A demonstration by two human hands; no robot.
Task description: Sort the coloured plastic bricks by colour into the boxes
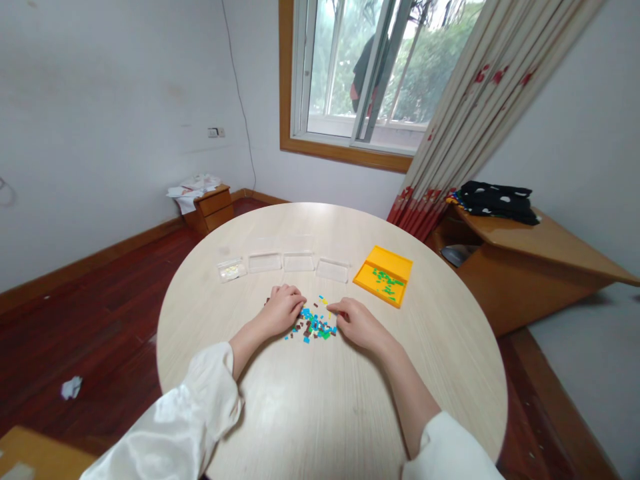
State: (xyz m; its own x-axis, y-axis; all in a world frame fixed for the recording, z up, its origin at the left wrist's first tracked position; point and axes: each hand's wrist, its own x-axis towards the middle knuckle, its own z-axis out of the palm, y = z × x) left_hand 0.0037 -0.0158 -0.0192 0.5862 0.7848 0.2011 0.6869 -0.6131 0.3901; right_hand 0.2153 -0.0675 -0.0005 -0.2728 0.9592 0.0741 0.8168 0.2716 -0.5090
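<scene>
A small heap of tiny coloured pieces [315, 323], blue, green, brown and yellow, lies mid-table. My left hand [283, 308] rests at the heap's left edge with its fingers curled down onto the pieces. My right hand [356, 321] sits at the right edge, thumb and forefinger pinched together at a piece too small to name. An orange tray [395, 262] holding green pieces stands to the right. A row of clear plastic boxes [299, 262] lines the far side; the leftmost one [231, 269] holds pale yellow bits.
The round pale wooden table [325, 400] stands on a dark red floor. A low wooden cabinet [213, 207] is at the back left, a wooden desk [525, 260] with dark folded cloth at the right, a window and curtain behind. Crumpled paper [71, 387] lies on the floor.
</scene>
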